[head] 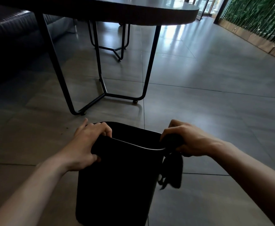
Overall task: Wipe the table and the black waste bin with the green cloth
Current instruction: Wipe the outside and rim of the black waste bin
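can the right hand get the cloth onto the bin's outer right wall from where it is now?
Probably yes. The right hand grips the cloth at the bin rim, and the cloth already hangs down that side with only bare floor beside it.

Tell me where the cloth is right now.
In the head view, the cloth hangs from the right hand at the right side of the black waste bin's rim, lower centre-right.

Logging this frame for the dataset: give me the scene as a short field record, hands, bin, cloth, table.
left hand: grips the bin's left rim
right hand: at the bin's right rim, closed on the cloth
waste bin: black, upright on the tiled floor, inside not visible
cloth: looks dark here, hangs down outside the bin's right side
table: beyond the bin, metal legs
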A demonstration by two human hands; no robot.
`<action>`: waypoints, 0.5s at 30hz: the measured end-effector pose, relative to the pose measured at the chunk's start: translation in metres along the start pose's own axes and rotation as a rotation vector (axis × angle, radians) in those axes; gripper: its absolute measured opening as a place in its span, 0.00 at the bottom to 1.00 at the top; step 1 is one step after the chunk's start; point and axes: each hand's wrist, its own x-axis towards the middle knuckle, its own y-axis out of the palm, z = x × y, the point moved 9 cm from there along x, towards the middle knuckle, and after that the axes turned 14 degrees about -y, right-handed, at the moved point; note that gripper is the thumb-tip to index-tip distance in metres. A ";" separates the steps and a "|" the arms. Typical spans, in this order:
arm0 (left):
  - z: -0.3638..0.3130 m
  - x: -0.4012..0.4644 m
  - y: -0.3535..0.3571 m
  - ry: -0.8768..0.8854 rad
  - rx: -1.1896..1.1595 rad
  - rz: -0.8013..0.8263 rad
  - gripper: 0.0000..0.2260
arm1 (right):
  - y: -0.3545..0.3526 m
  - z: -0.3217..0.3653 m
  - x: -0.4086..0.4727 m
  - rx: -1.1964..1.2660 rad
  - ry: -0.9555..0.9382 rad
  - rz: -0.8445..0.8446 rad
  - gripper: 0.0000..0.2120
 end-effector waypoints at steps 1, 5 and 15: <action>0.000 0.000 -0.001 -0.001 -0.010 0.011 0.24 | 0.000 0.008 0.001 -0.041 -0.036 0.028 0.26; 0.002 -0.002 -0.006 -0.007 -0.079 0.026 0.21 | 0.002 0.049 -0.005 -0.126 -0.150 0.149 0.22; -0.018 -0.006 -0.029 0.040 -0.214 -0.142 0.32 | -0.052 0.113 0.032 -0.141 -0.182 0.103 0.17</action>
